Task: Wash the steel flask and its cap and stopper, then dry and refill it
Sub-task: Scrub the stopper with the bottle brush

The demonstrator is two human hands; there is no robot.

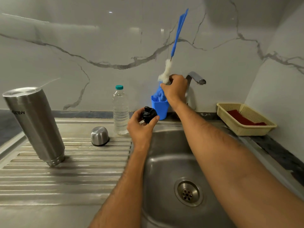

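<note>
With the left hand (139, 127) pinching the black stopper (148, 114) above the sink's (164, 162) left rim and the right hand (175, 89) gripping the inverted bottle brush (166, 72), a careless pull could topple the blue cup (160, 107) or the inverted steel flask (35, 124) on the drainboard (74, 175).

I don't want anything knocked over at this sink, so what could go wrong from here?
1. The right hand grips the bottle brush by its bristle end, its long blue handle up; it might tip the blue holder underneath.
2. The steel flask stands inverted and leaning on the ridged drainboard; a bump could topple it.
3. The black stopper, held in the left hand at the sink's edge, could slip into the basin.
</note>
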